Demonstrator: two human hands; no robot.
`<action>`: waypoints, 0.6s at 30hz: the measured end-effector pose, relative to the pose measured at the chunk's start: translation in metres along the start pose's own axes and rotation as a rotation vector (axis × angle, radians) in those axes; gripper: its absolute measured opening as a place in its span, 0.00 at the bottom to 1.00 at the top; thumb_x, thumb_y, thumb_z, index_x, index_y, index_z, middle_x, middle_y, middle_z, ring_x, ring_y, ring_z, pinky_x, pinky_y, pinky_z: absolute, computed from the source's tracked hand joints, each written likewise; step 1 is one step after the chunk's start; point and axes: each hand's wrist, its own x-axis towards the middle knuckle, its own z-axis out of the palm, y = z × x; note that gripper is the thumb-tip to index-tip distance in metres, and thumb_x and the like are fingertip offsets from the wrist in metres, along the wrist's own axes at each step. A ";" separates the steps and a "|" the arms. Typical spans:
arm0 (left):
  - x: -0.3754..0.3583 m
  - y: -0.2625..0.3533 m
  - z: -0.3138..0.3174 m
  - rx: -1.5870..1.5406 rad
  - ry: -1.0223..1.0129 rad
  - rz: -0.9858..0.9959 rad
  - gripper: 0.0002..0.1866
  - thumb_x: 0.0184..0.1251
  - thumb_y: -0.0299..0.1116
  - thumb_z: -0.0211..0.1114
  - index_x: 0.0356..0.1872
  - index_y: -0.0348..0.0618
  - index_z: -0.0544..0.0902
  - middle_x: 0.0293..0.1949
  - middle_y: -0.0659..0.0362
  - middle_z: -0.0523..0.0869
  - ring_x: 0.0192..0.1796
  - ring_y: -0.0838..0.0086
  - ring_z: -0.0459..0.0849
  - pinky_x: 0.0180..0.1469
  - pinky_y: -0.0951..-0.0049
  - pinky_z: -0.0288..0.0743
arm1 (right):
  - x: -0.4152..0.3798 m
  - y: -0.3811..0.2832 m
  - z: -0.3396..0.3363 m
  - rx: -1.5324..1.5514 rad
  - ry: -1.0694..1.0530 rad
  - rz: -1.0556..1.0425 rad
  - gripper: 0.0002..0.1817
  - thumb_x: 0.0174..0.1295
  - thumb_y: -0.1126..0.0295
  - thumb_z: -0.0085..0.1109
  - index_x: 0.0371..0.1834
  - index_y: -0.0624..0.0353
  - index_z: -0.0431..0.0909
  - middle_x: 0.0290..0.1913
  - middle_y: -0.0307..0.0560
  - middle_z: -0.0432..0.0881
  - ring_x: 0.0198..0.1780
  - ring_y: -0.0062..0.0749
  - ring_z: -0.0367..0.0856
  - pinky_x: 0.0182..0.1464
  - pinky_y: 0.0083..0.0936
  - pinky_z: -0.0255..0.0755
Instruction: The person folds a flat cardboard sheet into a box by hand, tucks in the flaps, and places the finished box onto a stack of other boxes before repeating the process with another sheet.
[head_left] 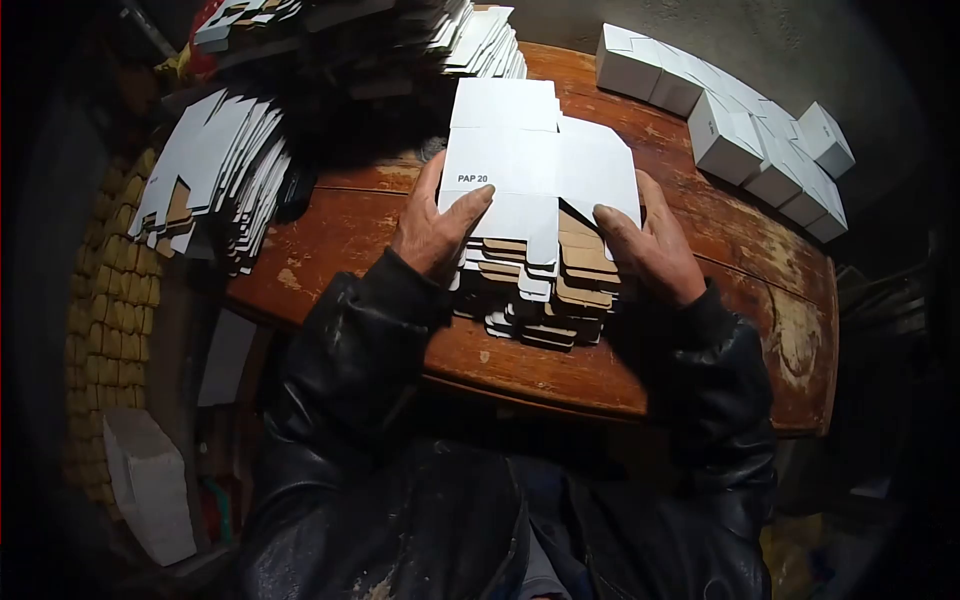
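Note:
A flat white carton (pixel 505 155) printed "PAP 20" lies on top of a stack of flat cartons (pixel 550 315) with brown inner faces. My left hand (pixel 440 220) grips the carton's left side, its thumb on the white face just below the print and its fingers around the edge. On the opposite side my right hand (pixel 655 240) is closed on the right panel, thumb on top near the flap's lower corner. The fingers of both hands are partly hidden behind the cardboard.
Folded white boxes (pixel 730 135) stand in rows at the back right of the wooden table (pixel 740 285). More flat cartons (pixel 215 150) lean in a pile at the left, with a taller heap (pixel 480 45) behind. A white block-like object (pixel 150 485) stands low at the left.

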 end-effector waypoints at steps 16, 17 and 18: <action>-0.002 0.016 -0.005 0.466 0.063 0.320 0.39 0.63 0.50 0.66 0.68 0.33 0.68 0.63 0.45 0.71 0.66 0.60 0.69 0.68 0.61 0.63 | -0.011 -0.025 -0.006 -0.194 0.132 -0.050 0.38 0.60 0.53 0.66 0.66 0.68 0.65 0.60 0.59 0.75 0.62 0.44 0.75 0.59 0.36 0.74; -0.002 0.020 -0.004 0.509 0.079 0.377 0.39 0.63 0.51 0.66 0.68 0.33 0.68 0.63 0.44 0.72 0.67 0.59 0.69 0.68 0.61 0.63 | -0.012 -0.031 -0.009 -0.176 0.141 -0.096 0.38 0.61 0.54 0.66 0.67 0.68 0.64 0.62 0.59 0.74 0.63 0.44 0.74 0.62 0.36 0.72; -0.003 0.024 -0.003 0.551 0.075 0.433 0.40 0.65 0.50 0.66 0.70 0.32 0.65 0.65 0.44 0.71 0.68 0.59 0.69 0.70 0.61 0.61 | -0.014 -0.037 -0.011 -0.159 0.153 -0.143 0.39 0.62 0.54 0.67 0.68 0.68 0.63 0.63 0.59 0.72 0.65 0.45 0.73 0.64 0.36 0.70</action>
